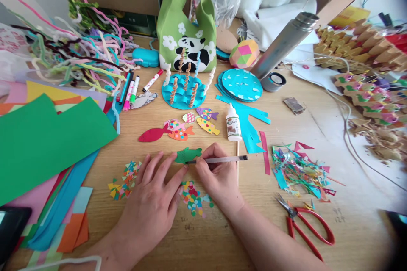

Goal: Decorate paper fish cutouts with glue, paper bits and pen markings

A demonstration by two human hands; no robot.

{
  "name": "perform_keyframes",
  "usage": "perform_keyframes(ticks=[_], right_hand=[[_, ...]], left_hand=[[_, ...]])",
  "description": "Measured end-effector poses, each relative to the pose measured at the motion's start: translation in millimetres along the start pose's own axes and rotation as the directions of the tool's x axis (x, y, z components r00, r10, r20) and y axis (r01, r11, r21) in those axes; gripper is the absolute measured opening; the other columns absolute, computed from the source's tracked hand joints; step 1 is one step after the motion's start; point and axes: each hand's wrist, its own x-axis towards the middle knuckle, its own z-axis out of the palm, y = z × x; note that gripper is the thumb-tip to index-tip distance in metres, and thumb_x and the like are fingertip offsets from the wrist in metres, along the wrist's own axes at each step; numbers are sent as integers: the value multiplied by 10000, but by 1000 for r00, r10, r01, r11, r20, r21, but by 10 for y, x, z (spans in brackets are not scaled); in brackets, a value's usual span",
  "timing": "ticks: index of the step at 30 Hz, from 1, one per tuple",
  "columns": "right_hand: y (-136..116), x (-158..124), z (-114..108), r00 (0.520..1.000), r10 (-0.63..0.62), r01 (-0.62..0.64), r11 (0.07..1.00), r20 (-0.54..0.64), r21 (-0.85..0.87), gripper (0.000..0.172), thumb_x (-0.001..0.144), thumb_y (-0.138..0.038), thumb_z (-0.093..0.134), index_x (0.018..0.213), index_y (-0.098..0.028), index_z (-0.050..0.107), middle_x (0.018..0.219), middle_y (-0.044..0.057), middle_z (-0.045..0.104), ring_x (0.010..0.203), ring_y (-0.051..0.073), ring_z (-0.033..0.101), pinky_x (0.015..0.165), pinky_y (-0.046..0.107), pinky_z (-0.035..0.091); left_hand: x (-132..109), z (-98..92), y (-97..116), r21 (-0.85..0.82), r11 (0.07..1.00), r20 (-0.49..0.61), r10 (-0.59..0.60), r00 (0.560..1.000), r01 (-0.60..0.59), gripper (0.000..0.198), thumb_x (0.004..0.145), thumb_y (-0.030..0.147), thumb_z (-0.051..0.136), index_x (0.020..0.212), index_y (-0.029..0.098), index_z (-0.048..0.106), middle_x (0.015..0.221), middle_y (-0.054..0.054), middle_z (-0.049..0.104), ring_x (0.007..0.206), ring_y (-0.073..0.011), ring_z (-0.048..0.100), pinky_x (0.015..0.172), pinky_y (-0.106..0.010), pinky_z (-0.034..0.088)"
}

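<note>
A small green paper fish [190, 154] lies on the wooden table [203, 245]. My right hand [218, 173] pinches a slim pen [227, 159], its dark tip touching the fish's lower edge. Spread flat, my left hand [155, 190] has its index and middle fingertips at the left end of the fish. Colored paper dots [193, 198] lie between the hands, and small paper bits [122, 182] are left of my left hand. Above the fish sit a red paper fish [151, 134], an orange dotted fish [180, 134] and a yellow dotted fish [208, 125].
A white glue bottle [233, 125] stands beyond my right hand. Red-handled scissors [307, 222] and paper scraps [299, 169] lie right. Green paper sheets [54, 148] cover the left side. A blue ring craft [183, 91], a panda bag [187, 29] and a metal flask [284, 44] are behind.
</note>
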Motion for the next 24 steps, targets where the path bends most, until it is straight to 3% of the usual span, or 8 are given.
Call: perform_keyframes(ticks=[24], right_hand=[[-4,5,-5,999,25,-26,999,33,20,152,730,-201,604,657,-221,471,540,-64,464,459,87,405,421,199,304]], left_hand=[[5,5,7,14,1000,5,10,1000,-10,391,953,216,513,1339,244,570,1454,-116,481,1373,-352,368,1139,-640,334]])
